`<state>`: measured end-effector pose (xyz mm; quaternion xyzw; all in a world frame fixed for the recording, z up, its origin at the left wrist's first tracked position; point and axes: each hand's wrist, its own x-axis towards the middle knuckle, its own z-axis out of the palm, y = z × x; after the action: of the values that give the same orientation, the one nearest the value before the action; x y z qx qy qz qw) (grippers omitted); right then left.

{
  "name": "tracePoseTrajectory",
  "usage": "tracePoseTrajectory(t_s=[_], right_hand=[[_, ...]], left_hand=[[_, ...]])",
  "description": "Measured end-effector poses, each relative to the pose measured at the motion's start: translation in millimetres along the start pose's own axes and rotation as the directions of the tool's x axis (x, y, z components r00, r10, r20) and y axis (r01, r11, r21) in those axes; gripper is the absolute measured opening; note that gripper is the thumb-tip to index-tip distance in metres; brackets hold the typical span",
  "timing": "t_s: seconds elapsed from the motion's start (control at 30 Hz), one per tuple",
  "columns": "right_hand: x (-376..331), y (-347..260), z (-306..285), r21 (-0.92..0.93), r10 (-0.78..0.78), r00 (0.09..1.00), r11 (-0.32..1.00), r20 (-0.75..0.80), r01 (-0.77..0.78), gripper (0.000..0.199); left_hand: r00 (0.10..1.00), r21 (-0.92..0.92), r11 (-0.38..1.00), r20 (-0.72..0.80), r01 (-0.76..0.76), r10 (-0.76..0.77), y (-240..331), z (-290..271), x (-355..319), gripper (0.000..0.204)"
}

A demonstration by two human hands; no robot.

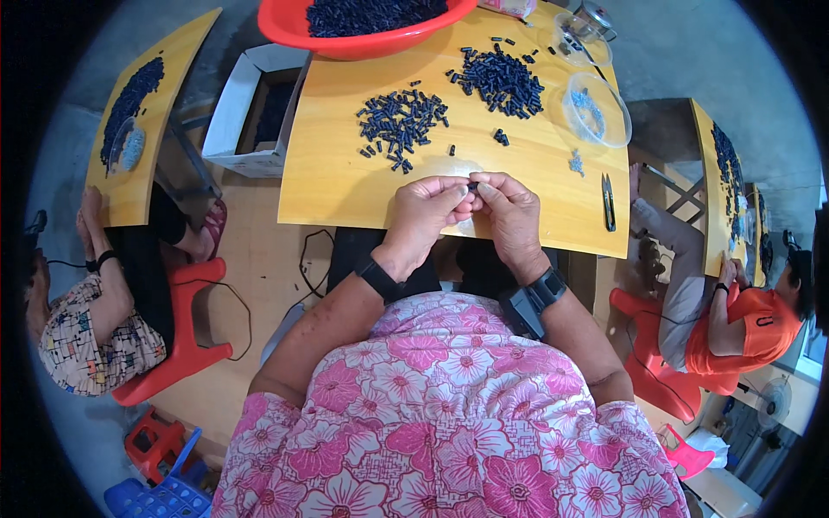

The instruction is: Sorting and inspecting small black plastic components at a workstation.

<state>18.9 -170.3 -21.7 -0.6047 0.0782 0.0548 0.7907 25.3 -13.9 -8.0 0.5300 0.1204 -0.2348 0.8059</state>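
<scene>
Over the near edge of the yellow table (337,186), my left hand (429,210) and my right hand (509,211) meet fingertip to fingertip. Both pinch one small black cylindrical piece (472,186), mostly covered by the fingers. Beyond my left hand spreads a loose pile of similar black pieces (401,123). A denser heap of black pieces (503,79) lies farther back to the right. A few stray ones rest between the heaps and my hands. To the right are a small cluster of tiny clear bits (576,161) and black-handled thread snips (609,204).
A red basin (363,41) full of black pieces stands at the far edge. Clear plastic tubs (623,121) and a metal cup (596,19) sit at the right. Left of the table is a white box (246,160). People sit at tables on both sides.
</scene>
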Motion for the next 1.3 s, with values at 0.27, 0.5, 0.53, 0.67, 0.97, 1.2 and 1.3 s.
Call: tracePoseTrajectory(t_s=[0.27,0.5,0.53,0.67,0.97,1.2,1.3], right_hand=[[6,-6,-1,-0.077,0.05,0.999,0.996,0.016,-0.048,0.018],[5,-6,0,-0.034,0.064,0.998,0.997,-0.006,-0.065,0.017],[6,-6,-1,-0.054,0.056,0.998,0.997,-0.001,-0.056,0.017],[5,-11,-1,-0.112,0.026,0.999,0.994,0.032,-0.022,0.015],[4,-25,-16,-0.309,0.026,0.996,0.951,0.086,0.001,0.015],[32,-32,13,-0.571,-0.333,0.932,0.742,0.142,0.352,0.019],[39,-29,30,-0.606,-0.371,0.878,0.636,0.302,0.478,0.023]], left_hand=[[0.994,0.156,0.984,0.079,-0.088,0.077,5,-10,3,0.021],[0.996,0.126,0.991,0.081,-0.034,0.024,9,-10,3,0.022],[0.995,0.166,0.985,0.094,-0.057,0.042,10,-11,4,0.021],[0.98,0.416,0.888,0.12,-0.196,0.16,5,-13,14,0.015],[0.834,0.73,0.481,0.22,-0.485,0.507,-3,-5,11,0.007],[0.744,0.813,0.221,0.338,-0.54,0.576,-8,-2,9,0.007],[0.76,0.841,0.208,0.31,-0.5,0.572,-15,-6,11,0.006]])
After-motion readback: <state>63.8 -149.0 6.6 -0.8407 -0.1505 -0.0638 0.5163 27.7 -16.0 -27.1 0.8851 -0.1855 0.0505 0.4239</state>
